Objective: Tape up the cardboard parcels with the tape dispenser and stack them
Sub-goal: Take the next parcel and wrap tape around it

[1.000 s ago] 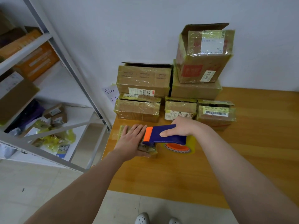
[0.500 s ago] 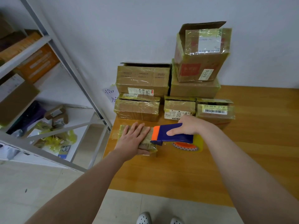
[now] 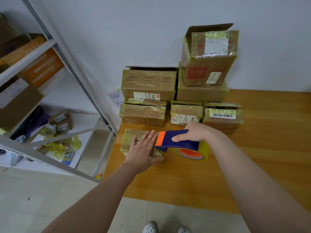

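With my left hand pressed flat on the small tape-wrapped cardboard parcel at the left edge of the wooden table and my right hand gripping the blue-and-orange tape dispenser at its right end, I judge this parcel partly taped and not yet stacked on the pile of taped brown parcels behind.

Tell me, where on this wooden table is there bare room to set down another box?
The table is bare to the right of the right hand and tape dispenser, and along the near edge in front of the flat parcel under the left hand. The back left corner is crowded with stacked parcels.
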